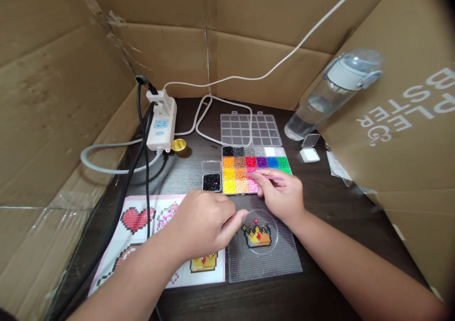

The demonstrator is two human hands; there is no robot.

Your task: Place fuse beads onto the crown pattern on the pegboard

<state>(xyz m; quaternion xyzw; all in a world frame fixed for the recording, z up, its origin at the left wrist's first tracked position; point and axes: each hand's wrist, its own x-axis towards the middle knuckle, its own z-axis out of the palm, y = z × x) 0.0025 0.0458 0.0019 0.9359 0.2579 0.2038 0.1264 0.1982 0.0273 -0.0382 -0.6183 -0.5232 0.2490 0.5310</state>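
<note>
My right hand (282, 195) pinches pink tweezers (268, 176), whose tips are over the orange beads in the compartmented bead box (229, 187). My left hand (209, 221) hovers over the edge between the pattern sheet (167, 283) and the clear pegboard (265, 269). Its fingers are curled with the thumb near the pegboard, and what they hold, if anything, is hidden. On the pegboard, inside a clear round ring, lies a bead crown (259, 238) in yellow, orange and black with red beads. A small open case of black beads (212, 182) sits left of the bead box.
Behind the bead box lies its clear lid (250, 130). A water bottle (320, 103) and a small white case (310, 155) stand at the right. At the left are a power strip (162, 124), looping cables and a gold cap (178, 145). Cardboard walls (249, 60) surround the table.
</note>
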